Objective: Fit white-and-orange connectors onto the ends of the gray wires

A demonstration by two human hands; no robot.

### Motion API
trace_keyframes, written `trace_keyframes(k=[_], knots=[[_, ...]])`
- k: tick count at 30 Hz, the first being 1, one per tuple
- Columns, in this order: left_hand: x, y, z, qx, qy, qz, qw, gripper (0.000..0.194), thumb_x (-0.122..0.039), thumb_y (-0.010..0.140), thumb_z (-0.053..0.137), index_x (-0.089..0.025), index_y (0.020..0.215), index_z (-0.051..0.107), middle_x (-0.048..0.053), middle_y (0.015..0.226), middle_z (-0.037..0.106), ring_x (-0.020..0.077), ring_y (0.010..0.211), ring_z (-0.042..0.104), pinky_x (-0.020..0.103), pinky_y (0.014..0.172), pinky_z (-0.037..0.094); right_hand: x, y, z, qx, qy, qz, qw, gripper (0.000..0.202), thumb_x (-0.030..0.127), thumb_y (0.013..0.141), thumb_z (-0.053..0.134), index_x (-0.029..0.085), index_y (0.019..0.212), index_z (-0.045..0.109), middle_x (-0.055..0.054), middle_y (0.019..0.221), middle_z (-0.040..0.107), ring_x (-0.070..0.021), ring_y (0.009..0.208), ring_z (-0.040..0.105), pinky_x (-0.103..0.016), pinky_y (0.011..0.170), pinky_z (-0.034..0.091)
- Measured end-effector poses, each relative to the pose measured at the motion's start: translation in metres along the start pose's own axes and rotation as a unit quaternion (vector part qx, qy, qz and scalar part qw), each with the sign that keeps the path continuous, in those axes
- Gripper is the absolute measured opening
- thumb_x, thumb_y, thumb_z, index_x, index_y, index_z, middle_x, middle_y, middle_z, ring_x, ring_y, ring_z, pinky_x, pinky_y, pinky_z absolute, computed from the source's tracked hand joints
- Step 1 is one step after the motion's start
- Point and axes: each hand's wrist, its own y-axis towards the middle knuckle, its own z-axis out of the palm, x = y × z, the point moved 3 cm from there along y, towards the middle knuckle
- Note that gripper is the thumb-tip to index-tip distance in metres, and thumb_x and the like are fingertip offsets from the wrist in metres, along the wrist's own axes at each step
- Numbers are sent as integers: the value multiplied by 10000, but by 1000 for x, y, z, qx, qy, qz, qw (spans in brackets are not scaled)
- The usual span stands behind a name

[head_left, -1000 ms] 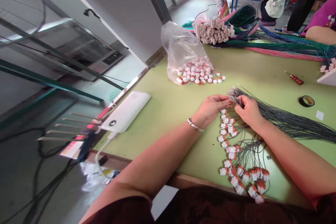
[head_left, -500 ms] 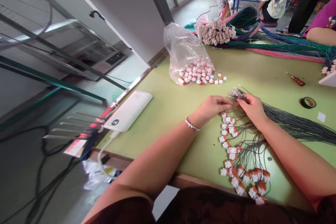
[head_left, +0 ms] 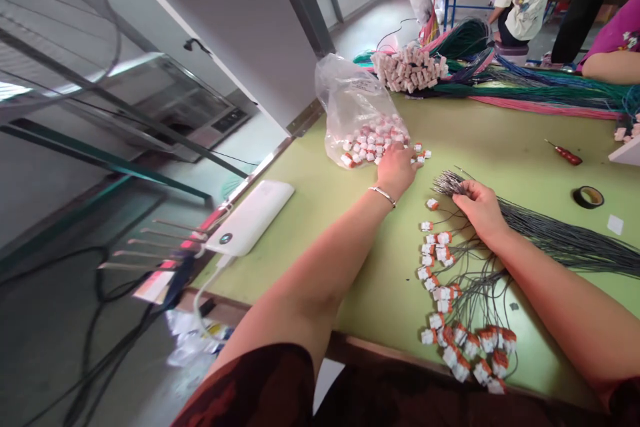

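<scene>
The right hand point(head_left: 483, 213) pinches thin black wires point(head_left: 550, 230); slackening could splay them. The left hand point(head_left: 397, 170), its grip unclear, could scatter small white-and-orange connectors point(head_left: 369, 141) by brushing them.

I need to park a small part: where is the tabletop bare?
Bare: the tabletop between the power bank and the left forearm, and the stretch between the coloured wires and the grey wires, left of the screwdriver. Crowded: the plastic bag, where the left hand meets loose connectors, and below the right hand, where wired connectors spread.
</scene>
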Motion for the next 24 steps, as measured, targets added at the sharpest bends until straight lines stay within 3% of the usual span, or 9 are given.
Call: trace_keyframes(k=[3,9,12,15,17,19,21,24], knots=[[2,0,3,25,54,2,998,217,-303,860,586,-169,968,719,139,1046,609,276,1005,573,353,849,441,-1,0,1,2,-5,5,1000,128,306,630,585,196,656,525,53,555,423,-95,532,353,-249,510,279],[14,-14,-8,53,84,-4,995,248,-206,876,502,-168,1033,690,150,1084,608,277,957,602,357,808,448,6,-3,1,18,-14,-15,1000,161,331,654,613,198,659,524,51,550,430,-100,535,372,-251,518,280],[15,-19,-18,25,19,-19,999,319,-144,822,518,-166,1104,666,136,1051,643,273,938,618,367,816,459,7,-4,1,27,-8,-14,1000,158,337,674,591,202,739,542,56,537,443,-104,517,390,-255,524,297],[13,-30,-29,16,-163,-96,982,332,-133,780,561,-117,1097,659,114,893,680,239,837,642,358,778,491,6,-4,1,10,-25,-28,999,139,319,659,587,200,673,517,55,535,408,-97,513,348,-253,512,271],[8,-44,-30,76,-339,-167,923,249,-154,775,599,-93,1002,679,93,778,680,191,714,644,329,708,511,5,-3,1,1,-32,-37,999,146,298,644,587,196,610,488,49,545,386,-94,524,320,-253,506,255],[-3,-60,-28,149,-488,-200,836,209,-158,760,646,-92,953,693,80,733,686,145,642,635,294,678,518,5,-3,1,-2,-25,-35,999,137,284,634,579,195,597,482,48,549,379,-92,527,309,-252,500,249],[-13,-74,-24,198,-577,-206,765,208,-122,737,679,-96,941,711,78,737,703,121,650,643,271,702,520,6,-4,2,3,-19,-33,999,120,276,627,572,194,599,489,49,551,380,-88,524,302,-250,494,247],[-23,-86,-16,222,-653,-214,692,200,-77,737,680,-97,931,725,66,742,711,107,681,655,256,750,522,9,-6,4,10,-21,-33,999,99,273,619,554,192,596,503,51,550,392,-86,523,304,-248,493,250]])
